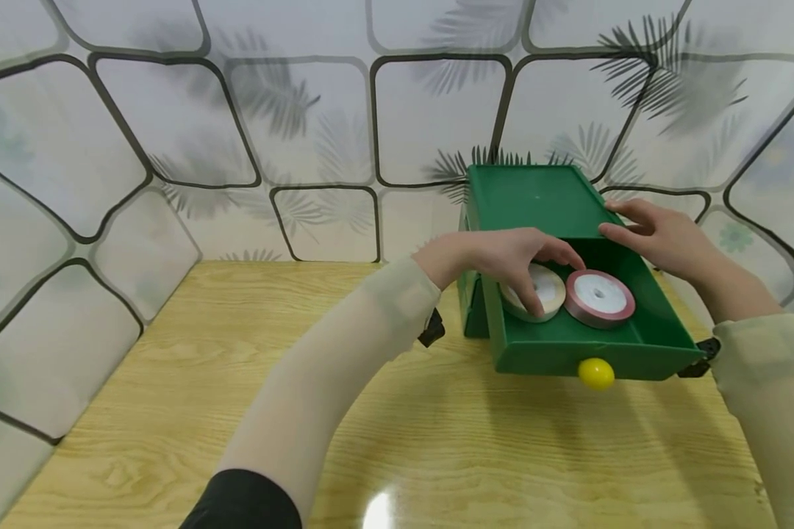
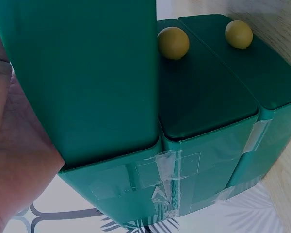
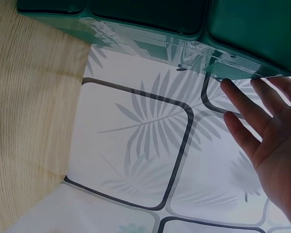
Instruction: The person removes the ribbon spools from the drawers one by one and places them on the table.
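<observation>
A green box point(image 1: 536, 198) with its top drawer point(image 1: 556, 358) pulled out stands at the right. In the drawer lie a cream ribbon roll point(image 1: 552, 283) and a pink ribbon roll point(image 1: 599, 292), side by side. My left hand point(image 1: 512, 253) reaches over the drawer's left wall, its thumb over the cream roll and its index fingertip at the pink roll's back rim. From the left wrist view the drawer hides the fingers. At the box's right top edge my right hand point(image 1: 668, 239) rests with thumb and fingertips; its fingers point(image 3: 245, 104) look loosely extended in the right wrist view.
A yellow knob point(image 1: 596, 374) sits on the drawer's front. Two lower closed drawers show yellow knobs point(image 2: 173, 42) in the left wrist view. Clear tape point(image 2: 167, 179) runs along the box's side. Behind the wooden table point(image 1: 238, 353) rises a patterned wall covering point(image 1: 317, 147).
</observation>
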`<state>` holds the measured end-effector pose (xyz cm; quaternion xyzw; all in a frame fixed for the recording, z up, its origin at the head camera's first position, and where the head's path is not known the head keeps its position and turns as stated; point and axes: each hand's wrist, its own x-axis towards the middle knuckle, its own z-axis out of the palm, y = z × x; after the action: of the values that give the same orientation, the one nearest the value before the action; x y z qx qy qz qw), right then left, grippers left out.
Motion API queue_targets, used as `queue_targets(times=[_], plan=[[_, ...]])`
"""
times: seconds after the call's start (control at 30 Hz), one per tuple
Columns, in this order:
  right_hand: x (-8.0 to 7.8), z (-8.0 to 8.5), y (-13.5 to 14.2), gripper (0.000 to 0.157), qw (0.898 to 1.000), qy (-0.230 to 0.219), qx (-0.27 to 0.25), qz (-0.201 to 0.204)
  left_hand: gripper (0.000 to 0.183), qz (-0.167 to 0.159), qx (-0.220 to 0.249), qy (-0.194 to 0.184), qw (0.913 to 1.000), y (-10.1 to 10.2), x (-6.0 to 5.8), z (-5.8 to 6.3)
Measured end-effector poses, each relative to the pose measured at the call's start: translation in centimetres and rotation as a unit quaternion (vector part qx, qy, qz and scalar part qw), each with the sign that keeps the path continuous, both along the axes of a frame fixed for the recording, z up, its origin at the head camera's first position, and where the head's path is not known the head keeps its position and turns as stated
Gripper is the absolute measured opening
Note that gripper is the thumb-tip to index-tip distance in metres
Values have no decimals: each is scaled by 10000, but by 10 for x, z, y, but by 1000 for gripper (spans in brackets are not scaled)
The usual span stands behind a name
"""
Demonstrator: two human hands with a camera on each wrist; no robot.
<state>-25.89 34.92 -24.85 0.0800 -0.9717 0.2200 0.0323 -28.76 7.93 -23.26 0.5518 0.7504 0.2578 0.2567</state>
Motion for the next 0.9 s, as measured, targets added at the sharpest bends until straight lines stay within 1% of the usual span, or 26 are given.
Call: queue_targets(times=[0.23,0.3,0.37,0.47,0.7,0.9], plan=[[0,1,-1,72,10000,-34,22,-27,77,117,-407,649,9970,2,2,0],[1,1,-1,72,10000,-43,24,-34,78,155,-510,786,9955,3,3,0],[1,0,-1,72,10000,-46,29,-30,79,123,-555,874,9945,3,3,0],[0,0,-1,72,10000,-43,27,-8,79,76,-638,884,9940,2,3,0],[0,0,0,71,10000,-6,5,15,75,-91,-770,744,9942,-1,3,2],[-1,-1,1,70,10000,-10,-19,24,72,-133,-813,756,9937,0,4,1]])
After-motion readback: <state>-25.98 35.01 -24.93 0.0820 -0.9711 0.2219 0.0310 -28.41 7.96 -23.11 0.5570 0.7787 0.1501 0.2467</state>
